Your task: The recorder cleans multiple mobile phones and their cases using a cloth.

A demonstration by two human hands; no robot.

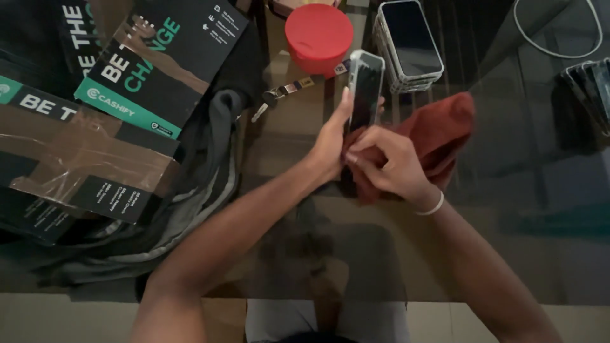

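My left hand (pixel 330 143) grips a smartphone (pixel 365 86) with a dark screen and pale edge, holding it upright above the glass table (pixel 521 209). My right hand (pixel 386 164) is closed on a rust-red cloth (pixel 441 130) and presses a fold of it against the phone's lower part. The cloth trails off to the right behind my fingers. A white band circles my right wrist.
A red round lidded container (pixel 319 35) stands just beyond the phone, with a stack of phones (pixel 408 43) to its right. Keys (pixel 283 94) lie left of the phone. Black and green packages (pixel 149 63) and grey clothing (pixel 210 171) fill the left. More phones (pixel 588 79) at the right edge.
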